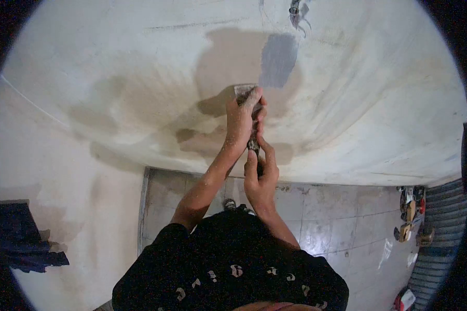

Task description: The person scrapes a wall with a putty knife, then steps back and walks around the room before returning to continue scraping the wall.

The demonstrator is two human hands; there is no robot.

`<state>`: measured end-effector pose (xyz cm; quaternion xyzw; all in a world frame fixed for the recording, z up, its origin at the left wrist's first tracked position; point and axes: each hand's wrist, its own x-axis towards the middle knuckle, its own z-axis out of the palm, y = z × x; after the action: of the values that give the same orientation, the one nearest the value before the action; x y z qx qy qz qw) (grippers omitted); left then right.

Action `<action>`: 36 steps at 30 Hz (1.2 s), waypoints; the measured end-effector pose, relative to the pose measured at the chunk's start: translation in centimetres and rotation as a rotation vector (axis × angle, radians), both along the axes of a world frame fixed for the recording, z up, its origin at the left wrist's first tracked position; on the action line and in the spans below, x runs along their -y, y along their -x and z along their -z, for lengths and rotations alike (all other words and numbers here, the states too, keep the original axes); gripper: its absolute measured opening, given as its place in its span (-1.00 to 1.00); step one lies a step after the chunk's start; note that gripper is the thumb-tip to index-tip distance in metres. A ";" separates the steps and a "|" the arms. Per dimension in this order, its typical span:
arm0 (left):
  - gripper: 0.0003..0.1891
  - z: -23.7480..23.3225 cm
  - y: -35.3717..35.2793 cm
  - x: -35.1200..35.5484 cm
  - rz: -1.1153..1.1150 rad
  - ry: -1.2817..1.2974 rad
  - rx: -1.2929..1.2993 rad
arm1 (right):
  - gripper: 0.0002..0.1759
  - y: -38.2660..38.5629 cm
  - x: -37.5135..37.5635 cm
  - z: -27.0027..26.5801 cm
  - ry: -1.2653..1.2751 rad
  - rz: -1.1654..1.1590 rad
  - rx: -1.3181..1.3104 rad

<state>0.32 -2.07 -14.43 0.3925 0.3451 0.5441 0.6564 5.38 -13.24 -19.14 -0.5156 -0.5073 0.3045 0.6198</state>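
Note:
A putty knife (243, 92) is held upright against the pale wall, its wide blade uppermost and its dark handle pointing down. My left hand (240, 120) is wrapped round it just below the blade, with the thumb pressed near the blade. Lower down, my right hand (262, 179) grips the end of the handle between thumb and fingers. White dust specks my left forearm. Just above and right of the blade, a grey patch (279, 59) of smooth filler or paint shows on the wall (358, 103). Part of the handle is hidden by my fingers.
Loose wires (296, 16) poke from the wall above the patch. Grey floor tiles (332, 210) lie below. Tools and small items (409, 212) sit at the right beside a corrugated shutter (441, 228). Dark cloth (21, 238) hangs at the left.

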 end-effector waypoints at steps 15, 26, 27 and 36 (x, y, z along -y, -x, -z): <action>-0.65 -3.4 0.1 -0.8 -0.029 -0.143 -0.029 | -0.59 0.5 -0.3 -1.1 -0.039 -0.014 -0.037; -0.68 -3.0 0.3 -0.4 -0.013 -0.044 -0.046 | -0.60 0.5 -0.5 -2.4 -0.025 -0.048 -0.075; -0.69 -3.5 0.1 -0.9 -0.024 -0.055 -0.006 | -0.60 0.5 -0.9 -3.0 -0.047 -0.041 -0.062; -0.69 -4.8 0.2 -1.5 -0.030 -0.136 -0.023 | -0.60 0.7 -1.5 -3.2 -0.112 -0.021 -0.048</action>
<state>0.08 -0.55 -9.59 0.4374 0.3207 0.5715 0.6158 4.64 -11.70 -15.93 -0.4672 -0.5139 0.2945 0.6564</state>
